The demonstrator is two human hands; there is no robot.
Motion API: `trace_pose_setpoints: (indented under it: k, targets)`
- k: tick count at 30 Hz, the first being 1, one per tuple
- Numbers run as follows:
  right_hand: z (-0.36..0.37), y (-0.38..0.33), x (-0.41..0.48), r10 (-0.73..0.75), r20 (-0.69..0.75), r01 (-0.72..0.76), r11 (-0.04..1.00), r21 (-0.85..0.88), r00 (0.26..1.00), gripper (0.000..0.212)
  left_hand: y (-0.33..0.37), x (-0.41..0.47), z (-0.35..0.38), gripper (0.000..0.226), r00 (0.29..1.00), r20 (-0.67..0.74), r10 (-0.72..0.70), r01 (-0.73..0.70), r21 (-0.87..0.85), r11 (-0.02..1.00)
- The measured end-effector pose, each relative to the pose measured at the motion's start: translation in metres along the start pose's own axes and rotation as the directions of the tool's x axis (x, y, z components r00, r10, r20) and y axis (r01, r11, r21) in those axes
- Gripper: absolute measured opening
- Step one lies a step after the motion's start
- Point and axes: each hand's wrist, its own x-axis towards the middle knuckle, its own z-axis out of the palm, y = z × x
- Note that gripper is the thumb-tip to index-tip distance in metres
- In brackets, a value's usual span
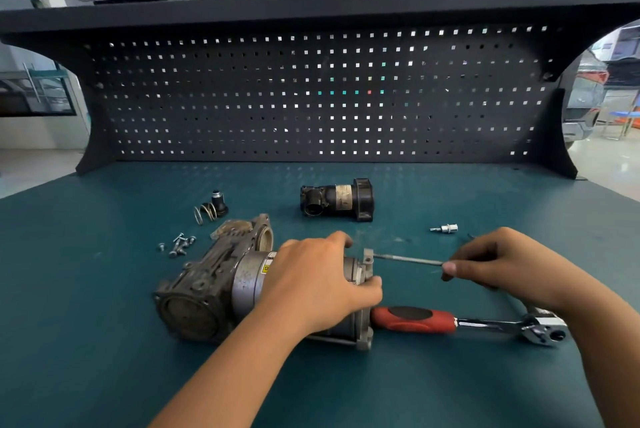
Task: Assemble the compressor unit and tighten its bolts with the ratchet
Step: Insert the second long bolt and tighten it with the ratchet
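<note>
Right now the compressor unit (214,292) lies on its side on the teal table (104,341), left of centre in the lower half of the frame. The left hand (311,285) lies over its cylindrical motor end, grip clamped on the housing, with the fingers curled over the far side and the thumb on the near side by the end flange. The right hand (502,264), at centre right, has its grip closed in a pinch on one end of a long bolt (405,258). The bolt lies nearly level, and its other end meets a lug on the flange. The ratchet (464,323) rests on the table below the right hand. Its red and black handle is just beside the flange, and its chrome head is at lower right, partly under the right forearm.

Farther back, at upper centre, lies a black motor part (339,200). To the left are a coil spring (204,212), a small black cap (219,203) and a scatter of small screws (178,245). A small silver socket piece (445,228) lies above the right hand. A dark pegboard (311,98) backs the table.
</note>
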Motion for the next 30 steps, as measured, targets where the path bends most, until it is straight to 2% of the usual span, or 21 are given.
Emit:
trace_pose_setpoints:
  k: [8,11,13,15,17,18,20,22,24,26,28,30]
  targets:
    - [0.004,-0.007,-0.001,0.002,-0.009,-0.003,0.999,-0.038,1.0,0.017,0.001,-0.002,-0.001,0.064,1.0,-0.018,0.007,-0.007,-0.012,1.0]
    - [0.023,-0.019,0.001,-0.086,-0.037,0.085,0.996,-0.031,0.996,0.007,-0.001,-0.002,-0.002,0.067,1.0,-0.011,0.002,-0.002,-0.001,1.0]
    - [0.037,-0.022,0.004,-0.166,-0.148,0.164,0.986,-0.025,0.975,0.016,-0.003,-0.002,-0.002,0.07,1.0,-0.01,-0.015,0.015,-0.007,1.0]
    - [0.043,-0.022,0.008,-0.114,-0.268,0.147,0.984,0.105,0.957,0.023,-0.002,-0.003,-0.003,0.072,1.0,-0.016,-0.016,0.016,-0.004,1.0]
    - [0.048,-0.023,0.009,-0.068,-0.288,0.139,0.963,0.231,0.955,0.027,-0.001,-0.003,-0.004,0.071,1.0,-0.001,0.007,-0.007,0.008,1.0]
    - [0.051,-0.024,0.01,-0.075,-0.272,0.148,0.955,0.257,0.959,0.029,-0.002,0.0,-0.006,0.064,1.0,0.012,0.018,-0.018,-0.022,1.0]
    - [0.056,-0.029,0.011,-0.092,-0.248,0.169,0.936,0.31,0.964,0.032,-0.009,0.007,-0.014,0.039,0.998,0.059,0.03,-0.022,-0.128,0.992]
    - [0.058,-0.03,0.013,-0.045,-0.25,0.158,0.878,0.451,0.967,0.031,-0.017,0.018,-0.024,0.025,0.99,0.134,0.048,-0.025,-0.165,0.986]
    - [0.054,-0.027,0.015,0.047,-0.239,0.097,0.824,0.558,0.97,0.024,-0.029,0.032,-0.034,0.015,0.974,0.216,0.074,-0.055,-0.093,0.994]
    - [0.051,-0.022,0.015,0.108,-0.187,0.02,0.816,0.577,0.976,0.017,-0.047,0.046,-0.046,0.007,0.949,0.307,0.066,-0.068,-0.005,0.998]
    - [0.052,-0.022,0.014,0.113,-0.135,-0.019,0.829,0.558,0.984,0.014,-0.07,0.056,-0.055,0.009,0.914,0.403,0.047,-0.057,0.013,0.998]
    - [0.055,-0.028,0.012,0.098,-0.124,-0.009,0.819,0.574,0.987,0.009,-0.088,0.06,-0.059,0.018,0.881,0.471,0.043,-0.021,-0.05,0.999]
